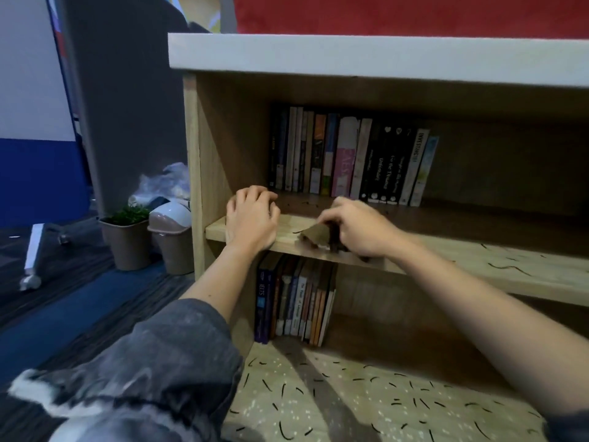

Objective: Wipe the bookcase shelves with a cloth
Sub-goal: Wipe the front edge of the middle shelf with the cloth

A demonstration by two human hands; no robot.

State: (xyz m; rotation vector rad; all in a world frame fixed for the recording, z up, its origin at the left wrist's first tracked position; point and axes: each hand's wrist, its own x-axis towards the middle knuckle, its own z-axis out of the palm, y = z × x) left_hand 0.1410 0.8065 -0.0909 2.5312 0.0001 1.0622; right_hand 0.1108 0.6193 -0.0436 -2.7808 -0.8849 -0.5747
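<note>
A light wooden bookcase fills the view, and its middle shelf (478, 266) carries a row of upright books (347, 157) at the back. My left hand (251, 218) rests on the left end of that shelf, fingers loosely curled and holding nothing. My right hand (357, 228) pinches a small brown cloth (315, 234) against the shelf's front edge, just right of my left hand. The cloth is partly hidden under my fingers.
A second row of books (296, 301) stands on the lower shelf, whose board (366, 397) shows dark speckles. Left of the bookcase on the floor stand a potted plant (126, 237) and a small lidded bin (172, 234). A grey partition (127, 106) rises behind them.
</note>
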